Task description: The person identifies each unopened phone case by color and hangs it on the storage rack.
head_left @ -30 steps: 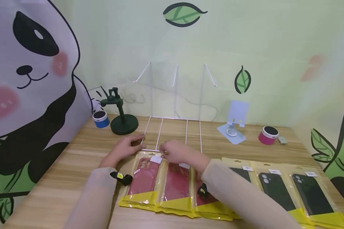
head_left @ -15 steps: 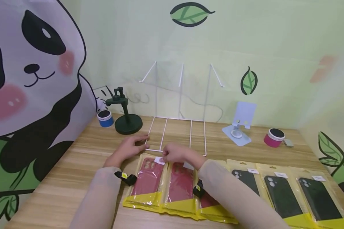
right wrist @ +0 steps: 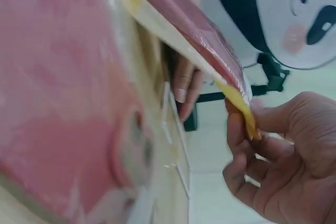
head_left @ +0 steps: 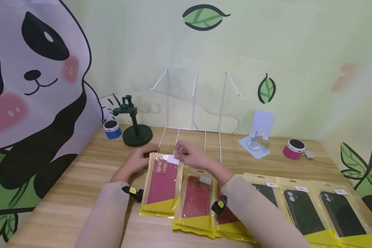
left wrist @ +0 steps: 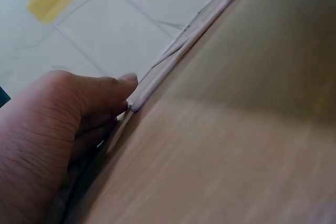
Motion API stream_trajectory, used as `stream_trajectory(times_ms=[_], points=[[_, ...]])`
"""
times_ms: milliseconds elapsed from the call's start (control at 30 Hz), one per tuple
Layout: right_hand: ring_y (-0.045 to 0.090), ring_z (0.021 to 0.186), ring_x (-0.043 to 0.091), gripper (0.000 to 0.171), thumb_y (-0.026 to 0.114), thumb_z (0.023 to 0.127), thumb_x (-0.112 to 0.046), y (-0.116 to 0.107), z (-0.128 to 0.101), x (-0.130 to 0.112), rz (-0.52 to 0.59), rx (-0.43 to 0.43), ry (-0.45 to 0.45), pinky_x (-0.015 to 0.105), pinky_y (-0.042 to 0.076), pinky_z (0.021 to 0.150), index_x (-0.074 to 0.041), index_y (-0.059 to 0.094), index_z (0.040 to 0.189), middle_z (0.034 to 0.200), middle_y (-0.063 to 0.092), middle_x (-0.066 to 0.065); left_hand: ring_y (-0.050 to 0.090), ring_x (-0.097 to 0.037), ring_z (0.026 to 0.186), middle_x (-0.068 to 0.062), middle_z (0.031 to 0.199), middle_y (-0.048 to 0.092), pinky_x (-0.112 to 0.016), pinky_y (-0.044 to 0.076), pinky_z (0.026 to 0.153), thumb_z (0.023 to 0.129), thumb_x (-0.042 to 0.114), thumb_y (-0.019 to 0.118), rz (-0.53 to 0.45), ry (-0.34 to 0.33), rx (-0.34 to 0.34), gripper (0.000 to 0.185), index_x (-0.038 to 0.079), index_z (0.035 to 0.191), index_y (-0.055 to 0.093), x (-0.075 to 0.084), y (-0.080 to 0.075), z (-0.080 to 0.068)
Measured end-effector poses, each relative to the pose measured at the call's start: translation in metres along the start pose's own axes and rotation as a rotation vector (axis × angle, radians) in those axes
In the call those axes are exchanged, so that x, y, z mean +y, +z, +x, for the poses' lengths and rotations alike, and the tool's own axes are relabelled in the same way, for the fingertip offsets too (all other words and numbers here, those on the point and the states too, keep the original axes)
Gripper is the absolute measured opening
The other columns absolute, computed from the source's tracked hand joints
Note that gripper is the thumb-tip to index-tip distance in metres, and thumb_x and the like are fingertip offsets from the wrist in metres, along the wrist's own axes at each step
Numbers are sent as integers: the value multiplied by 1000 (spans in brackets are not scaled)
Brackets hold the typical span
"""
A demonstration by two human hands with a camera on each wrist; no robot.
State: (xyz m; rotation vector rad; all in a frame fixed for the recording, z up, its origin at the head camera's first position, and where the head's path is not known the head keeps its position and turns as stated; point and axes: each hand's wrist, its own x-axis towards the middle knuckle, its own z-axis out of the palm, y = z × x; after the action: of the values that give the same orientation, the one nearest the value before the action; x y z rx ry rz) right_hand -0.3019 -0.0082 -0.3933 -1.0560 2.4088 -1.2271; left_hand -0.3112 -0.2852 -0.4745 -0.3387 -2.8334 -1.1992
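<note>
My right hand [head_left: 192, 156] pinches the top edge of a clear pouch with a red phone case [head_left: 162, 184] inside, its bottom end yellow. The pouch tilts upward at the front of the white wire rack [head_left: 220, 144] and covers part of it. Up close in the right wrist view, thumb and fingers squeeze the pouch's yellowish top strip [right wrist: 244, 111]. My left hand [head_left: 135, 161] holds the rack's near left corner, its thumb at the rod's end [left wrist: 137, 103] in the left wrist view. Another packaged red phone case [head_left: 196, 198] lies beside the lifted one.
A third red case [head_left: 226, 215] lies partly under my right forearm. Several packaged black cases [head_left: 303, 210] lie to the right. Behind stand a dark green stand [head_left: 137, 135], a blue speaker [head_left: 112, 130], a pale blue phone stand [head_left: 262, 124] and a pink speaker [head_left: 293, 149].
My right hand has taken the leftmost red phone case pouch by its top and raised it off the row, toward the rack. The left hand stays at the rack's corner.
</note>
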Motion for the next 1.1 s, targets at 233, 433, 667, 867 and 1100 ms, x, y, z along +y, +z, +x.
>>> stream_trajectory(times_ms=[233, 433, 667, 867, 1100], points=[[59, 68, 15, 22, 72, 92, -6, -15, -9, -12, 308, 116, 54, 37, 55, 66, -3, 63, 111, 82, 70, 2, 62, -27, 103, -10, 112, 71, -48, 49, 98, 83, 23, 79, 27, 102, 52, 38, 7, 117, 72, -2, 0, 1], [64, 75, 12, 31, 75, 89, -3, -32, -19, -34, 537, 313, 23, 30, 56, 77, 3, 67, 118, 78, 71, 0, 61, -26, 110, -8, 123, 68, -50, 47, 102, 85, 30, 79, 76, 125, 17, 47, 12, 127, 68, -3, 4, 3], [65, 77, 14, 13, 78, 89, -11, -74, -32, -70, 464, 566, -122, 27, 52, 71, -6, 76, 101, 84, 75, 2, 38, -32, 144, -7, 155, 45, -56, 29, 117, 81, 60, 76, 147, 49, -39, 85, 18, 150, 51, 1, 6, 4], [67, 83, 20, 20, 79, 89, -21, -101, -37, -86, 406, 706, -132, 25, 55, 70, -9, 76, 105, 93, 76, 4, 34, -32, 146, -6, 157, 42, -55, 26, 118, 79, 65, 75, 144, 36, -44, 89, 18, 150, 50, 3, 5, 2], [69, 84, 22, 26, 80, 89, -29, -113, -27, -88, 428, 796, -103, 28, 56, 74, -9, 75, 105, 94, 75, 7, 33, -32, 147, -6, 158, 41, -55, 26, 118, 80, 65, 74, 152, 36, -45, 89, 18, 151, 49, 3, 5, 2]])
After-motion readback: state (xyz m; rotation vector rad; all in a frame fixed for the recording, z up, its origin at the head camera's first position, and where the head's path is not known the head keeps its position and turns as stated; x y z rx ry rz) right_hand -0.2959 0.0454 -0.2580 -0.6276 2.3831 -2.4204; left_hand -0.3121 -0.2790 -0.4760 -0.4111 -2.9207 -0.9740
